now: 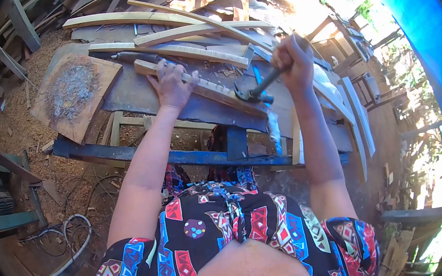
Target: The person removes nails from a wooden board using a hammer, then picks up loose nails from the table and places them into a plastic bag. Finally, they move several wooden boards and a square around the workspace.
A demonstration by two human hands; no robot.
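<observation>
My right hand [295,60] is closed around the handle of a claw hammer [267,85]. The hammer's head is low, over the right end of a notched wooden strip [218,93] lying slantwise near the front edge of the workbench [132,96]. Farther left along this strip, my left hand [172,84] grips it, with bent fingers reaching over its top. Behind the strip lies another pale wooden strip [195,52], close to my left hand's fingertips.
Long curved wood pieces [136,18] lie across the back of the bench. A board with a grey, rough patch [75,81] sits at the left. White-edged planks [357,117] lean at the right. A blue tarp [415,23] hangs beyond. Cables [71,231] lie on the sawdust-covered ground.
</observation>
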